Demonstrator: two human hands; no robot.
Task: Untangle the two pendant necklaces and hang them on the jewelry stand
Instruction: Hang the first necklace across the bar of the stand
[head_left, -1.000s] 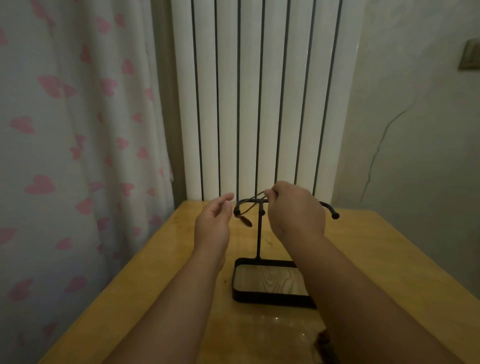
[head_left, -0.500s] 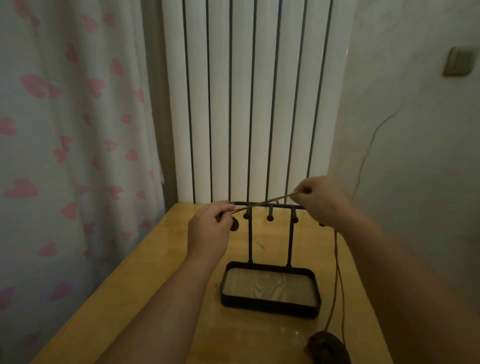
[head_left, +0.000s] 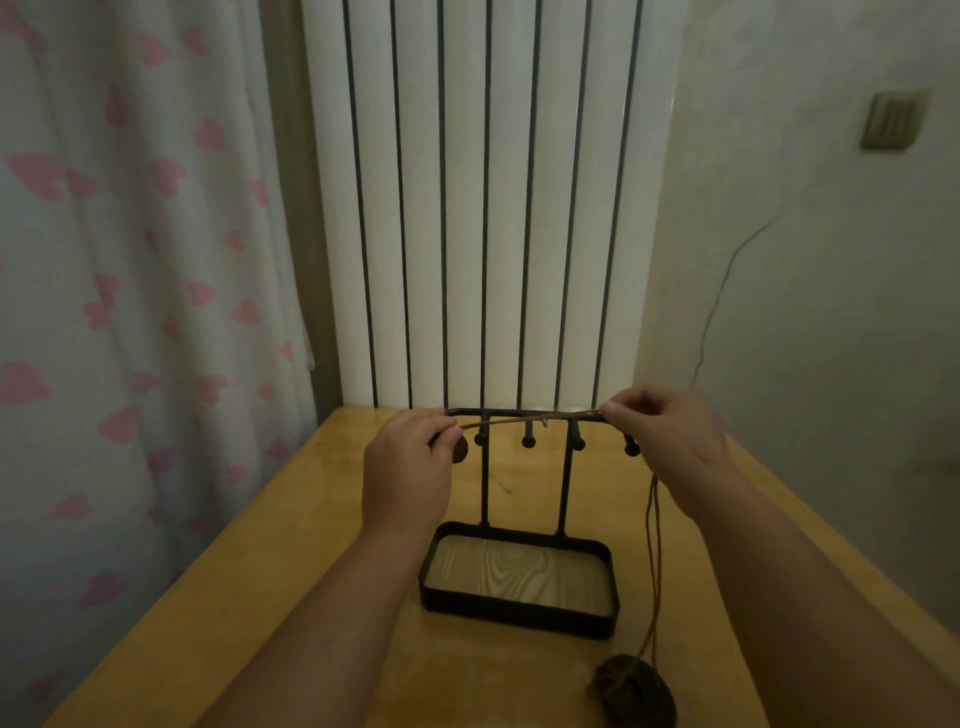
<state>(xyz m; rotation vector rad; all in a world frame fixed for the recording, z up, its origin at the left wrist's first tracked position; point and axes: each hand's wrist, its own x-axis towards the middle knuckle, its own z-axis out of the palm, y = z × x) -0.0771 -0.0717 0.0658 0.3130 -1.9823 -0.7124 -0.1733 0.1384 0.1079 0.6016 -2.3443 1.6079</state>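
A black metal jewelry stand (head_left: 519, 535) with a wood-lined tray stands on the wooden table (head_left: 311, 545). Its top bar carries several knobbed hooks. A thin brown necklace cord (head_left: 530, 420) is stretched along the front of the bar. My left hand (head_left: 408, 467) pinches its left end, with a small dark pendant (head_left: 459, 449) just beside my fingers. My right hand (head_left: 670, 447) pinches the right end. A second brown cord (head_left: 652, 561) hangs down below my right hand to a dark round pendant (head_left: 631, 688) lying on the table.
A white ribbed radiator (head_left: 483, 208) rises behind the table. A pink-heart curtain (head_left: 130, 312) hangs at the left. A plain wall with a switch plate (head_left: 889, 120) is at the right.
My hands spread apart from the stand's middle and drew the cord taut along the bar. The view has moved closer and squared up to the stand, and the second pendant is in sight.
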